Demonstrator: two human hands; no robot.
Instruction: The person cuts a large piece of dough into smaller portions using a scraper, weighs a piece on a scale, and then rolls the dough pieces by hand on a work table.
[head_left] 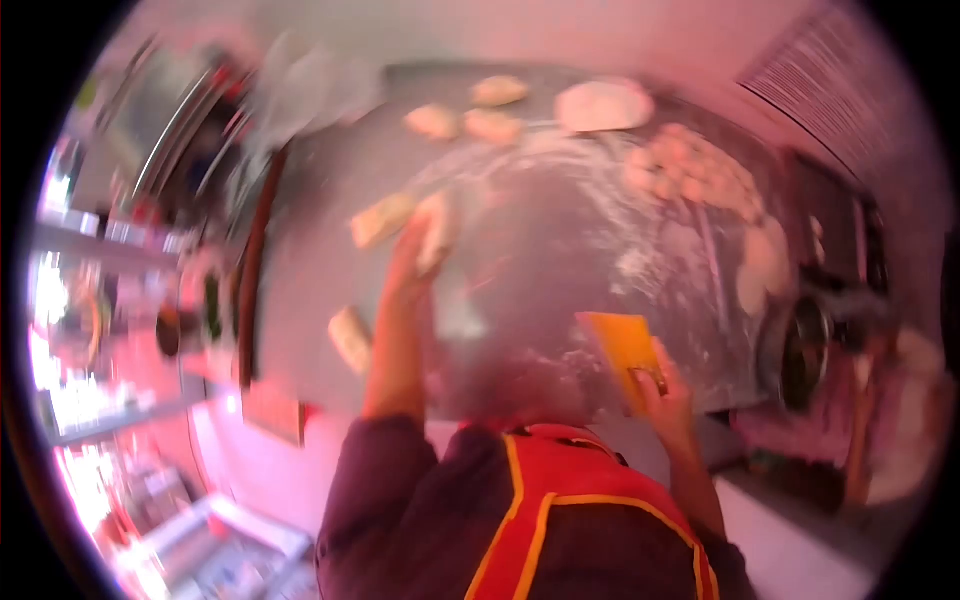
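Observation:
My left hand [415,255] reaches over the floured worktop [330,190], with its fingers around a pale piece of dough [437,225]; motion smears its outline. Just left of it lies another dough piece [383,220]. A further dough piece [350,340] rests beside my left forearm. In my right hand [668,388], near the front edge, is a yellow dough scraper [618,350], gripped at its lower end with the broad end pointing up and left.
Several dough pieces [495,125] and a larger round of dough [603,105] lie at the back. Many small dough lumps [690,170] cover the back right. A round metal pan [806,350] stands at the right edge, near another person [905,420]. Clear plastic [310,90] sits back left.

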